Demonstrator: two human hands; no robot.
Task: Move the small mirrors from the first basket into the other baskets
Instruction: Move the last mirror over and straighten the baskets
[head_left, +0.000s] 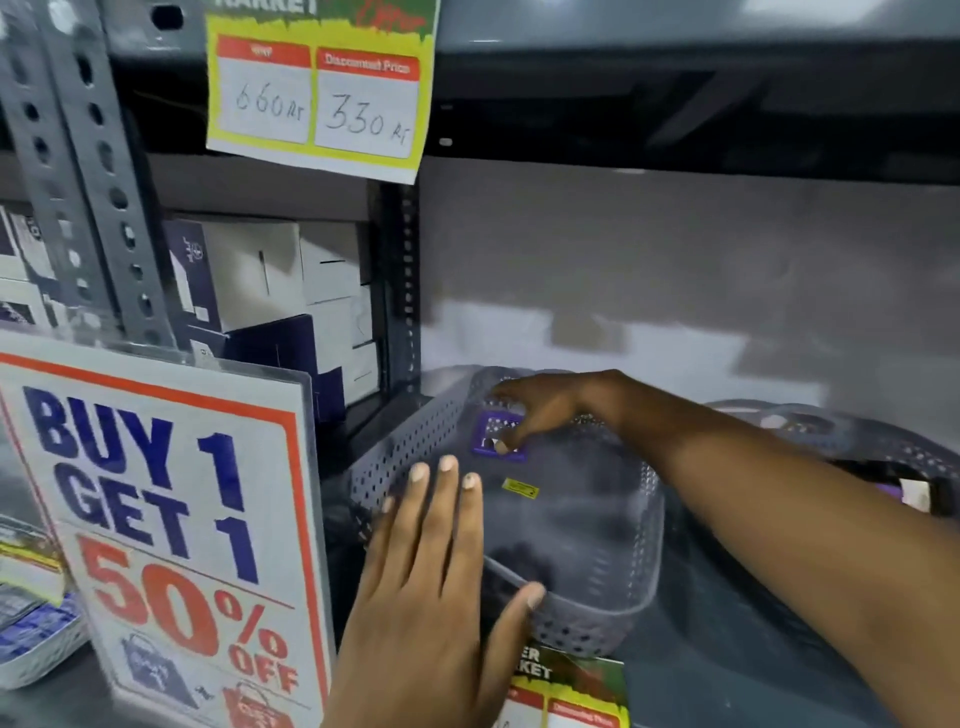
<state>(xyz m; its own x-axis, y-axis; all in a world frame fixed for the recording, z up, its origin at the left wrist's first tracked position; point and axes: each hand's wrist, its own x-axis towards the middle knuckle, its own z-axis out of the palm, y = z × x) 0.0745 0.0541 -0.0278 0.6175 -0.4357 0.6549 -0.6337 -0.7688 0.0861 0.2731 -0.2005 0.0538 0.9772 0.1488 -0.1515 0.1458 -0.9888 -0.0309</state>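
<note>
Your right hand (540, 410) reaches into the grey perforated basket (613, 618), fingertips pinched on a small purple-framed mirror (493, 434) near its far left corner; a yellow sticker (519, 488) lies on the basket floor. Your left hand (431, 561) rests flat and open on the near rim. A second grey basket (831, 431) sits just right, holding something purple.

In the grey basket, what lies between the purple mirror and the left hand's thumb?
Head view: a small yellow sticker on the basket floor, otherwise bare, between the mirror and the left hand.
</note>
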